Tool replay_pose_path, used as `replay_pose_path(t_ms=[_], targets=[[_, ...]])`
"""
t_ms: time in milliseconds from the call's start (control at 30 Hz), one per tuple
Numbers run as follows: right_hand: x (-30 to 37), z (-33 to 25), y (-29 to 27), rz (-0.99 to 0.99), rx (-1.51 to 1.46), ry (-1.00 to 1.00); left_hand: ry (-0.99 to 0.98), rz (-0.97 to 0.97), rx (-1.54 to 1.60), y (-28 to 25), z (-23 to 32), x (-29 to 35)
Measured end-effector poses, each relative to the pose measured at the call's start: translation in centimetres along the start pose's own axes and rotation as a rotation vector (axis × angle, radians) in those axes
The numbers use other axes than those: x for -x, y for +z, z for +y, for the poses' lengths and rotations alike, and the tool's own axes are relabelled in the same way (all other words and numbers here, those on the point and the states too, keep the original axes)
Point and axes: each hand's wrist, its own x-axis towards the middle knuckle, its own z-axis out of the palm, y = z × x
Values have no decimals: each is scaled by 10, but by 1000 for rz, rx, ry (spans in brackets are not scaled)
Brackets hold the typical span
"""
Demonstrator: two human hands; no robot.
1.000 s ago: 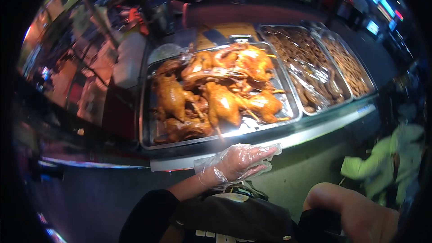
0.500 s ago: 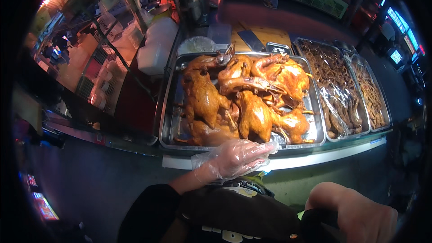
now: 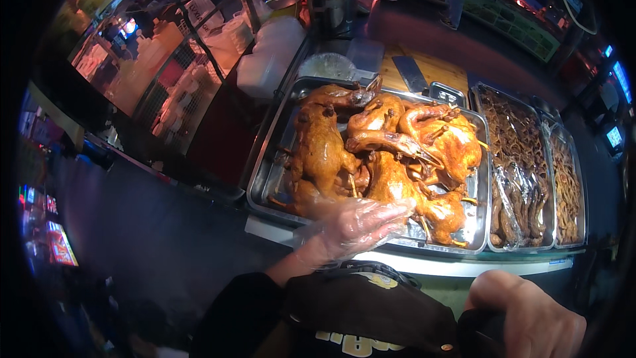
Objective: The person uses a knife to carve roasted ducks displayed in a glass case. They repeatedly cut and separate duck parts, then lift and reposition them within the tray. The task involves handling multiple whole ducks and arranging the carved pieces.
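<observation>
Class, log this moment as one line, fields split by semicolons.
left hand: plastic-gloved, at near edge of tray; right hand: bare, curled, lower right; tray: roast birds; left-hand contact: unclear

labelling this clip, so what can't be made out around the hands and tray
In the head view:
Left hand in clear plastic glove: overlap hides whether it touches the glossy brown roast birds.
Bare right hand: its back hides the palm and any grip.
Rectangular silver metal tray: birds cover much of its floor.
</observation>
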Motion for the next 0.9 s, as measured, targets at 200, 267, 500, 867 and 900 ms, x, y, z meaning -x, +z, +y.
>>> replay_pose_path(t_ms=[200, 267, 500, 867, 900], targets=[[6, -7, -13, 46, -72, -7, -173, 103, -21, 1, 4, 8], [9, -9, -11, 69, -95, -6, -181, 102, -23, 1, 5, 12], [6, -2, -19, 48, -163, 53, -80, 144, -138, -18, -5, 11], [40, 15, -51, 30, -72, 150, -794, 561, -257, -109, -130, -8], [53, 7, -57, 25, -85, 188, -816, 473, -360, -116, -146, -5]])
